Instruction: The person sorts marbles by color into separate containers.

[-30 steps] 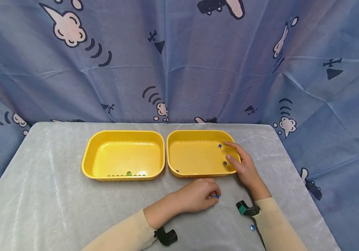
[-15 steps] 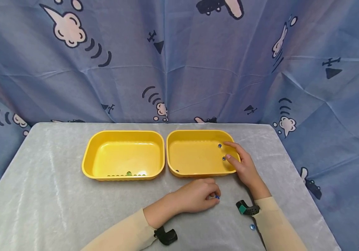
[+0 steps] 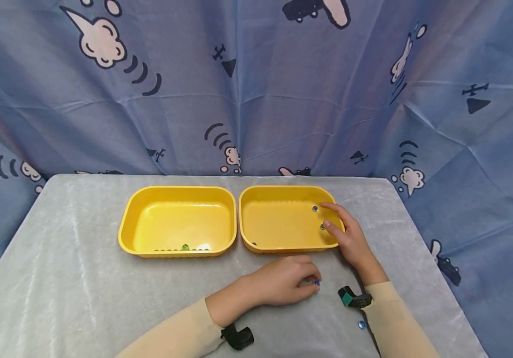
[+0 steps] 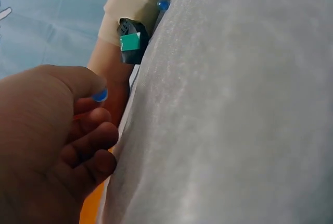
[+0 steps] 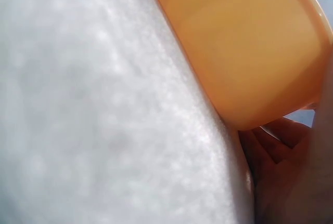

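In the head view my left hand [image 3: 278,281] is in front of the right-hand yellow tray [image 3: 283,247], low over the grey cloth. Its thumb and forefinger pinch a blue marble [image 4: 100,95], mostly covered by the fingers in the head view. My right hand [image 3: 351,239] grips that tray's right end, thumb and forefinger over the rim and the other fingers along the outer wall. Inside the tray, a blue marble [image 3: 315,209] lies near the forefinger and a second marble [image 3: 322,226] by the thumb. A dark marble [image 3: 254,244] shows at the front left corner.
To the left stands another yellow tray [image 3: 177,253], with a green marble [image 3: 185,247] and several more along its front wall. A loose blue marble [image 3: 361,324] lies on the cloth beside my right sleeve. A patterned blue curtain [image 3: 256,99] hangs behind the table.
My left hand has shifted slightly to the right with the blue marble. Near my right thumb, the marble in the tray has rolled a little away from the front. My right hand stays put.
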Demonstrator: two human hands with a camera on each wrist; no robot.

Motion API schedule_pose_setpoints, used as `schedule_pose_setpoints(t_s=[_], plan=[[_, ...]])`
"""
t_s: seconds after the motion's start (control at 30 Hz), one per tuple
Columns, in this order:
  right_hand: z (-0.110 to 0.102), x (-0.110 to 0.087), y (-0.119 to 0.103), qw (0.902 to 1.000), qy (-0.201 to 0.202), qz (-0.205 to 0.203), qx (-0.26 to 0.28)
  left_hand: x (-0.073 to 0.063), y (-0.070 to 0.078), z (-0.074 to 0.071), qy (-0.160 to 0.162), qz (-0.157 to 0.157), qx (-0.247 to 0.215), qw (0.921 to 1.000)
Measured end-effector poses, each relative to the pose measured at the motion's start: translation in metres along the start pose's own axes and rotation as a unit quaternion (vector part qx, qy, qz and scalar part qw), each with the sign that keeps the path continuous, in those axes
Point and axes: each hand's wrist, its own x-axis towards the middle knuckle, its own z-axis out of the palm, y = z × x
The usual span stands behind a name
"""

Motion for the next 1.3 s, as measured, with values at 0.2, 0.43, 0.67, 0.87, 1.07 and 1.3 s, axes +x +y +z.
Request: schedule_pose_setpoints(t_s=[0.2, 0.43, 0.67, 0.87, 1.07, 1.3], plan=[[0.000, 0.000, 0.001, 1.0000, 0.001, -0.001, -0.006, 0.003, 0.009, -0.004, 0.003, 0.015, -0.012, 0.9998], [-0.001, 0.000, 0.001, 0.9999, 0.003, -0.007, -0.008, 0.004, 0.017, -0.017, 0.025, 0.032, -0.040, 0.9984], [-0.001, 0.000, 0.001, 1.0000, -0.001, -0.002, 0.000, 0.003, 0.021, -0.035, 0.062, 0.029, -0.023, 0.9974], [-0.001, -0.001, 0.001, 1.0000, -0.003, 0.000, 0.001, 0.003, 0.021, -0.049, 0.092, 0.031, -0.039, 0.9945], [-0.001, -0.002, 0.000, 1.0000, -0.004, 0.005, -0.004, 0.002, 0.015, -0.060, 0.135, 0.044, -0.051, 0.9886], [0.000, -0.001, 0.001, 0.9999, -0.001, 0.005, -0.009, 0.000, 0.007, -0.073, 0.167, 0.018, -0.047, 0.9847]])
